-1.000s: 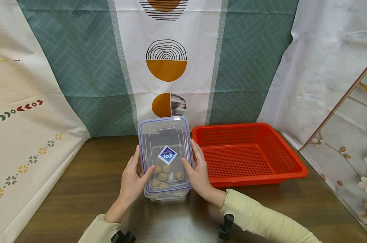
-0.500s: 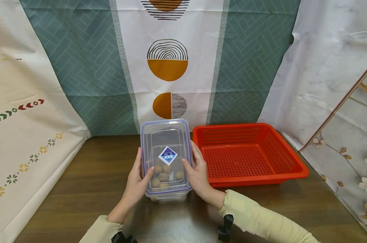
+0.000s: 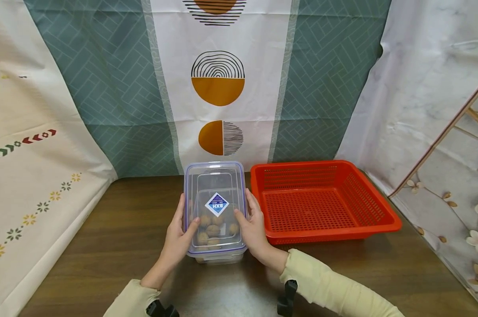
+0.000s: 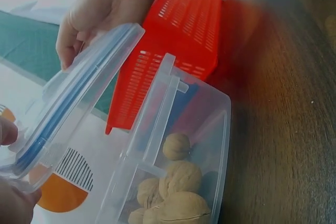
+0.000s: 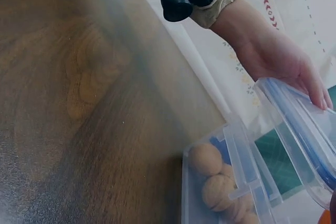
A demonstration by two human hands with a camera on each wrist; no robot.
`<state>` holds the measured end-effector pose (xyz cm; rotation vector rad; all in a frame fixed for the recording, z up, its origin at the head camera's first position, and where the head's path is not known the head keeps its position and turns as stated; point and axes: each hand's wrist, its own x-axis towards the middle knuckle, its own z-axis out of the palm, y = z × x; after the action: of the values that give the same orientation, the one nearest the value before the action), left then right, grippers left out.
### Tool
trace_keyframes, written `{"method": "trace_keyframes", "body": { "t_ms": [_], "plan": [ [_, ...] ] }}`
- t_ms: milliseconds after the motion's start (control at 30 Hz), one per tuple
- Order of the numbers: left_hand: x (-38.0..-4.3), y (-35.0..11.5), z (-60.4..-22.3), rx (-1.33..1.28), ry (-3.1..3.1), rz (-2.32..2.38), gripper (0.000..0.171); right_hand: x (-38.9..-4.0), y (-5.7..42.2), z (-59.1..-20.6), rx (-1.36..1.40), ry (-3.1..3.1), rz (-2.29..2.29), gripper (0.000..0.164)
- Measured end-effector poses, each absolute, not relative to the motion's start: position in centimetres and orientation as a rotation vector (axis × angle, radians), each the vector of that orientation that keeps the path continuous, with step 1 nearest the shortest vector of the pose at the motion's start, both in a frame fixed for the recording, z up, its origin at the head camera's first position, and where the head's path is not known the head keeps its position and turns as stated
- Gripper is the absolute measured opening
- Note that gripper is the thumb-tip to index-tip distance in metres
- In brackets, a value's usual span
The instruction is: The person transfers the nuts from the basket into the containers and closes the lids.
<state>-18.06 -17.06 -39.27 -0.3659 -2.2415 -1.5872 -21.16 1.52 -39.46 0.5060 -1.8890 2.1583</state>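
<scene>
A clear plastic lid (image 3: 213, 180) with a blue seal and a diamond BXH sticker is held at its sides by both hands. My left hand (image 3: 175, 235) grips the left edge, thumb on top; my right hand (image 3: 256, 229) holds the right edge the same way. Below the lid stands a clear food container (image 3: 223, 258) with several walnuts (image 3: 213, 230) inside. Both wrist views show a gap between the lid (image 4: 68, 103) and the rim of the container (image 4: 223, 129), the lid slanting above it. Walnuts (image 5: 218, 192) lie in the container's bottom.
A red plastic basket (image 3: 334, 229) stands right of the container, close beside my right hand. The wooden table (image 3: 116, 251) runs beneath both. Patterned cloths hang behind (image 3: 124, 88) and at the sides.
Both hands have brought the lid slightly lower and nearer to me, and turned it straighter over the container. The container and basket stay in place.
</scene>
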Motion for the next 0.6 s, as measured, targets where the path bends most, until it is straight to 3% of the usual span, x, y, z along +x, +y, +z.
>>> {"method": "trace_keyframes", "body": {
  "t_ms": [600],
  "plan": [
    [-20.0, -18.0, -40.9, -0.271, -2.357, -1.831, 0.061, -21.8, 0.9, -42.1, 0.414, -2.176, 1.91, 0.062]
  ]
}}
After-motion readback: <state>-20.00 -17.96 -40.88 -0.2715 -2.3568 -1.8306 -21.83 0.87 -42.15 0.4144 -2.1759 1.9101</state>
